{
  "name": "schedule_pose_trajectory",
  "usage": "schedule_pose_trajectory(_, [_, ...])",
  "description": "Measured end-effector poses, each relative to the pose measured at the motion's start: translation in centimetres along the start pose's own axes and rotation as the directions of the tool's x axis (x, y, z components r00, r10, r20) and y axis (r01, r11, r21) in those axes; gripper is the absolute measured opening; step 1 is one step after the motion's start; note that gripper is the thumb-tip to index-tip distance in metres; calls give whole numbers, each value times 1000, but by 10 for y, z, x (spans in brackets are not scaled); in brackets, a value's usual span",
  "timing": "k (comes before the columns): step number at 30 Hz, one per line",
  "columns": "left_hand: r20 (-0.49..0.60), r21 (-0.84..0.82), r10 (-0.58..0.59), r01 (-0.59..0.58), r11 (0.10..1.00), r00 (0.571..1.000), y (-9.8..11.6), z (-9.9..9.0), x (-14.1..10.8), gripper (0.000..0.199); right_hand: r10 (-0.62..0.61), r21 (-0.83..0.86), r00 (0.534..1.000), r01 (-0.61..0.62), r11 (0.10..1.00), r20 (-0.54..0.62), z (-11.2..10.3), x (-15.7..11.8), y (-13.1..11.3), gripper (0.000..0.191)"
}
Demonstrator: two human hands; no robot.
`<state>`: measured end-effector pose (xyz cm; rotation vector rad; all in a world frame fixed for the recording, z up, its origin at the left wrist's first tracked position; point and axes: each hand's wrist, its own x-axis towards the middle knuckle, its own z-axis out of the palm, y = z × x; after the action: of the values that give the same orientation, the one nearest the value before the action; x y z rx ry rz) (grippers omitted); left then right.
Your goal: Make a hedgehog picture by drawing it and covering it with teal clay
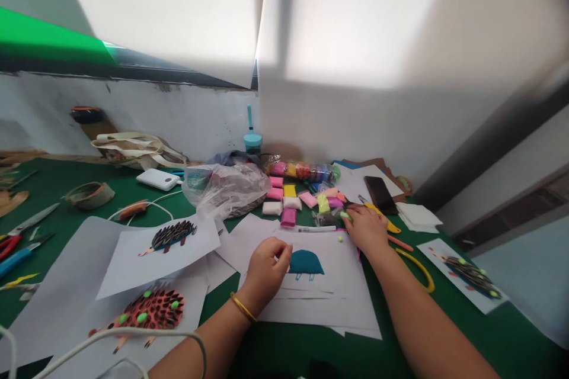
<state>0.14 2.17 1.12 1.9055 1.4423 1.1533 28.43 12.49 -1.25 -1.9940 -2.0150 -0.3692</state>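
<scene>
My left hand (269, 262), with a gold bangle at the wrist, is closed over the left edge of a blue clay hedgehog body (306, 262) on white paper (311, 308); what its fingers hold, if anything, is hidden. Blue legs are drawn under the body. My right hand (367, 226) reaches to the paper's upper right corner, its fingers closed around a piece of light green clay (345, 216). A small green ball (340, 238) lies on the paper between the hands. A white pen (317, 229) lies along the paper's top edge.
Coloured clay packets (289, 217) and a plastic bag (229, 186) are behind the paper. Finished hedgehog pictures (202, 249) lie left, another (462, 275) right. A phone (380, 194), yellow ring (420, 269), scissors (33, 221), power bank (159, 179) and white cable (133, 331) surround them.
</scene>
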Motion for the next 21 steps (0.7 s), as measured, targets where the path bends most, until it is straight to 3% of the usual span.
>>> schedule_pose_trajectory(6, [0,-2,1,-1,1000,1000,1,-1,2,30,-47,21,998,48,999,-37,-2,0,-10,30])
schedule_pose_trajectory(10, [7,4,7,-7,1000,1000,0,0,1,30,-85,53,996,84,995,0,-2,-3,-17,26])
schedule_pose_trajectory(21, [26,-2,-6,6,1000,1000,-4,1,3,28,-90,146,995,84,986,33,4,-5,-7,29])
